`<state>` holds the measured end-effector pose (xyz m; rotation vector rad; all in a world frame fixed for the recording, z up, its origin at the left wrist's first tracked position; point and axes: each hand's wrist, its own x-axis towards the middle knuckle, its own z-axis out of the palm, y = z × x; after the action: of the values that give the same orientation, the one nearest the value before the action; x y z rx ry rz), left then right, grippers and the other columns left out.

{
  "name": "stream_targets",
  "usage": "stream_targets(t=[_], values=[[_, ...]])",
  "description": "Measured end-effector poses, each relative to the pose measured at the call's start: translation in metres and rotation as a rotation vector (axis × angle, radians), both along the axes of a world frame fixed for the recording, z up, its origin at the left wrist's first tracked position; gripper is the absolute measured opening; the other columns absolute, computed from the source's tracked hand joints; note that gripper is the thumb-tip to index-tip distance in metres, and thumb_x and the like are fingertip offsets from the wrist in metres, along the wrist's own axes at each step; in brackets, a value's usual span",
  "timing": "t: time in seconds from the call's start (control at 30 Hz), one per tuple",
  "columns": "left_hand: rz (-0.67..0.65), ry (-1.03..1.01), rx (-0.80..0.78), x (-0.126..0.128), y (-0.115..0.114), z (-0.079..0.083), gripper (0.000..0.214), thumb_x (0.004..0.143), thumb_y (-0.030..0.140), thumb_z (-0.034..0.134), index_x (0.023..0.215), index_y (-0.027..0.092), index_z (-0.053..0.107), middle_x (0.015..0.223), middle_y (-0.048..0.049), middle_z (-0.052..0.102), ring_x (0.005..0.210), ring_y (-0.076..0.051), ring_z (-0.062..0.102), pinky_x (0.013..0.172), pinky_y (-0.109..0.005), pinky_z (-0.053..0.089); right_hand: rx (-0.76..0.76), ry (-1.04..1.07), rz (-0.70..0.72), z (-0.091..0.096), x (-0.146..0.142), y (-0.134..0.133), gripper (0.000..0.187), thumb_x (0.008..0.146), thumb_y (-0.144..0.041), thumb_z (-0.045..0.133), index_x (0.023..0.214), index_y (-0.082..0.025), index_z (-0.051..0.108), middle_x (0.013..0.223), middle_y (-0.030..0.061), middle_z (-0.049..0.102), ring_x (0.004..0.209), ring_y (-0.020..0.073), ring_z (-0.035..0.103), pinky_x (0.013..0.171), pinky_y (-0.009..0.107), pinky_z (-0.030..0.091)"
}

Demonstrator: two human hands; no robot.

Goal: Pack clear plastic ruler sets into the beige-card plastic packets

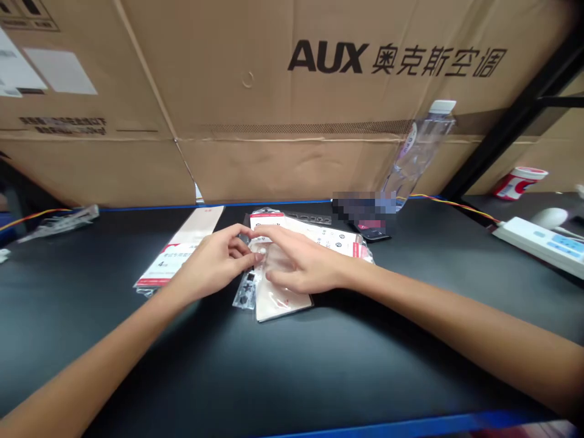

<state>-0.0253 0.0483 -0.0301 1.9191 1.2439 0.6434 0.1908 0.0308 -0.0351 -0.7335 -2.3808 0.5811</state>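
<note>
A clear plastic packet with a cream card inside [285, 306] lies tilted on the black table, on top of other packets. My right hand [303, 258] rests over it, fingers stretched to the left and thumb apart. My left hand [216, 261] is at the packet's left edge, its index finger reaching the right fingertips. Its thumb is spread from the index finger, and the other fingers curl loosely. Beneath and behind are white packets with red bands [328, 238] and a clear strip with black shapes [246, 293]. Another white and red packet [157, 271] lies left, partly behind my left hand.
A large cardboard box [283, 164] stands along the back. At the back right are a leaning clear bottle [417, 152] and a dark, partly blurred-out item [376, 230]. A white power strip [542, 246] and a red-white tub [520, 182] are far right; crumpled plastic [64, 223] lies left.
</note>
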Motion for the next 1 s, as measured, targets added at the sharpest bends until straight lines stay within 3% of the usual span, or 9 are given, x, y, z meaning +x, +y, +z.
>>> stream_targets(t=[0.13, 0.27, 0.43, 0.67, 0.83, 1.0], values=[[-0.036, 0.040, 0.055, 0.000, -0.001, -0.005, 0.032, 0.082, 0.042, 0.069, 0.106, 0.022, 0.062, 0.073, 0.0010, 0.065, 0.066, -0.017, 0.064, 0.061, -0.028, 0.050, 0.001, -0.002, 0.019, -0.007, 0.000, 0.003, 0.067, 0.075, -0.007, 0.055, 0.140, -0.016, 0.041, 0.139, 0.0162, 0.052, 0.128, 0.0292, 0.051, 0.108, 0.047, 0.043], [-0.119, -0.005, -0.059, -0.003, -0.004, -0.002, 0.039, 0.086, 0.041, 0.064, 0.119, 0.021, 0.057, 0.077, -0.0002, 0.064, 0.067, -0.017, 0.063, 0.063, -0.030, 0.052, 0.020, 0.020, -0.017, -0.015, -0.005, 0.003, 0.059, 0.077, -0.003, 0.048, 0.135, -0.017, 0.043, 0.133, 0.0150, 0.055, 0.123, 0.0272, 0.052, 0.102, 0.045, 0.046], [-0.318, 0.054, -0.191, -0.004, -0.010, 0.005, 0.061, 0.080, 0.033, 0.071, 0.134, 0.026, 0.043, 0.094, -0.0013, 0.063, 0.076, -0.016, 0.062, 0.067, -0.029, 0.053, -0.018, 0.103, -0.114, -0.020, -0.009, 0.004, 0.046, 0.074, 0.000, 0.043, 0.115, -0.019, 0.049, 0.114, 0.0091, 0.060, 0.103, 0.0234, 0.057, 0.090, 0.041, 0.048], [-0.298, 0.198, 0.070, 0.007, -0.017, 0.006, 0.038, 0.079, 0.036, 0.070, 0.111, 0.024, 0.052, 0.080, 0.0027, 0.061, 0.062, -0.013, 0.055, 0.058, -0.026, 0.047, -0.042, 0.222, -0.204, -0.020, -0.009, 0.002, 0.032, 0.072, -0.001, 0.039, 0.096, -0.021, 0.047, 0.096, 0.0032, 0.059, 0.088, 0.0200, 0.055, 0.081, 0.035, 0.046], [-0.253, 0.236, 0.148, 0.011, -0.016, 0.007, 0.040, 0.077, 0.044, 0.072, 0.107, 0.023, 0.055, 0.064, 0.0065, 0.052, 0.057, -0.013, 0.051, 0.053, -0.025, 0.041, -0.074, 0.219, -0.203, -0.020, -0.009, 0.002, 0.028, 0.073, -0.003, 0.039, 0.094, -0.021, 0.046, 0.092, 0.0024, 0.059, 0.084, 0.0196, 0.055, 0.076, 0.033, 0.045], [-0.211, 0.240, 0.213, 0.014, -0.016, -0.001, 0.044, 0.070, 0.044, 0.076, 0.103, 0.024, 0.057, 0.072, 0.0040, 0.058, 0.061, -0.015, 0.054, 0.055, -0.026, 0.040, -0.048, 0.180, -0.215, -0.022, -0.010, 0.000, 0.026, 0.073, -0.004, 0.041, 0.091, -0.023, 0.044, 0.087, 0.0023, 0.059, 0.080, 0.0201, 0.054, 0.071, 0.033, 0.045]])
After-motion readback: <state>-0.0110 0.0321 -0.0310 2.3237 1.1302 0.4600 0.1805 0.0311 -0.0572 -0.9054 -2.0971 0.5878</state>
